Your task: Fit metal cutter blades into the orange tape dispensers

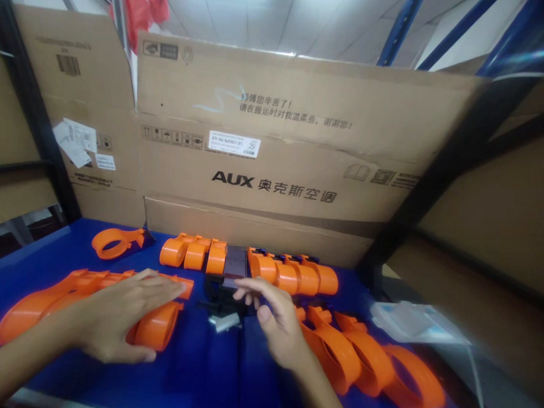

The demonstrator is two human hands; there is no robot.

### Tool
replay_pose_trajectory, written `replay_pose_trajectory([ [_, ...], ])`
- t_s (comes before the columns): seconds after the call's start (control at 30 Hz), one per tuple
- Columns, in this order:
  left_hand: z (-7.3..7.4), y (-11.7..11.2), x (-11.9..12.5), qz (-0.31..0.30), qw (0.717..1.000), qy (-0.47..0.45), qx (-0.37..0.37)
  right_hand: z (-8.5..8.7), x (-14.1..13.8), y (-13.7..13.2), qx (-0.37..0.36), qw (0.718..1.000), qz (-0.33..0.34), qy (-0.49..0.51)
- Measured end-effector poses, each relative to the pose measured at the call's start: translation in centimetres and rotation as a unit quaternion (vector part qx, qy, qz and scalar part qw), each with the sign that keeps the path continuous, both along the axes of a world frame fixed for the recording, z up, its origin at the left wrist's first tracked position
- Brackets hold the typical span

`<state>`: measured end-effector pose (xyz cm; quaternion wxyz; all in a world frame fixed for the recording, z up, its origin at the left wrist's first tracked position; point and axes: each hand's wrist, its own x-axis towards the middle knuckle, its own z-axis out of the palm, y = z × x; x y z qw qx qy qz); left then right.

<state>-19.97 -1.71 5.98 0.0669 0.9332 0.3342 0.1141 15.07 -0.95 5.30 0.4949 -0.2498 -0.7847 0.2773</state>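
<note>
My left hand (116, 320) lies flat with fingers stretched out on a pile of orange plastic tape-dispenser shells (40, 303) at the left of the blue table (213, 368). My right hand (274, 320) reaches to a dark block-shaped part (231, 274) in the middle, fingers loosely curled and touching it, with nothing plainly gripped. A small grey metal piece (225, 322) lies just in front of the dark part. A row of orange shells (291, 275) stands behind my right hand.
More orange shells (373, 365) lie overlapped at the right, another group (192, 253) and a single ring piece (114, 241) at the back left. Large cardboard boxes (278, 150) wall off the back. A clear plastic bag (410, 322) lies at the right edge beside a black rack post (438, 168).
</note>
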Motion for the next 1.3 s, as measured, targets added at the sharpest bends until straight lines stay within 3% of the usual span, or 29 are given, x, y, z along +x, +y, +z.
replay_pose_trajectory([
  [0.1, 1.7, 1.4, -0.9, 0.081, 0.996, -0.024, 0.04, 0.0, 0.2, 0.1, 0.008, 0.999, -0.025, 0.031],
  [0.2, 2.8, 4.7, -3.3, 0.251, 0.958, -0.041, 0.136, -0.3, 0.4, 0.3, 0.002, 0.996, -0.058, 0.062],
  [0.3, 2.2, 8.4, -6.6, 0.382, 0.909, 0.023, 0.166, -0.7, 0.4, 0.5, -0.008, 0.992, -0.09, 0.087],
  [0.37, 1.2, 10.1, -8.5, 0.441, 0.887, 0.059, 0.126, -0.9, 0.4, 0.7, -0.014, 0.99, -0.101, 0.097],
  [0.5, -0.5, 11.3, -10.2, 0.483, 0.872, 0.062, 0.057, -1.2, 0.5, 1.0, -0.038, 0.988, -0.111, 0.1],
  [0.63, -0.8, 11.4, -10.2, 0.481, 0.875, 0.031, 0.044, -1.4, 0.7, 1.2, -0.049, 0.987, -0.116, 0.101],
  [0.77, 0.1, 11.1, -9.6, 0.427, 0.895, -0.039, 0.119, -1.2, 0.5, 0.9, -0.055, 0.986, -0.119, 0.099],
  [0.93, 3.3, 8.8, -5.7, 0.378, 0.882, -0.158, 0.234, -0.6, 0.2, 0.5, -0.061, 0.987, -0.127, 0.071],
  [1.1, 6.3, 4.5, 2.5, 0.326, 0.862, -0.284, 0.264, -0.3, -0.2, 0.9, -0.079, 0.988, -0.13, 0.021],
  [1.2, 6.0, 1.9, 7.6, 0.264, 0.857, -0.37, 0.245, -0.6, -0.7, 1.2, -0.103, 0.986, -0.119, 0.056],
  [1.3, 4.2, 0.0, 11.7, 0.213, 0.87, -0.41, 0.172, -0.6, -1.1, 1.3, -0.122, 0.982, -0.096, 0.108],
])
